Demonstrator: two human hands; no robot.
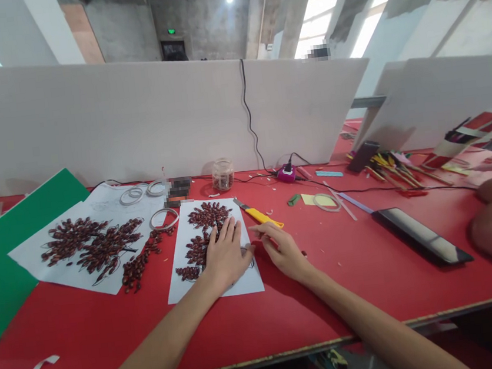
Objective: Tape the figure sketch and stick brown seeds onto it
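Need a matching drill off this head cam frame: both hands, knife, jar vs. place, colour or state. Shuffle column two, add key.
Column one
1. Right hand
2. Jar
3. Left hand
4. Knife

Column two
A. Clear, close to the pale partition
B. Laid over a white sheet
C. Yellow handle
D. Partly curled, just right of that sheet

Pairs: 1-D, 2-A, 3-B, 4-C
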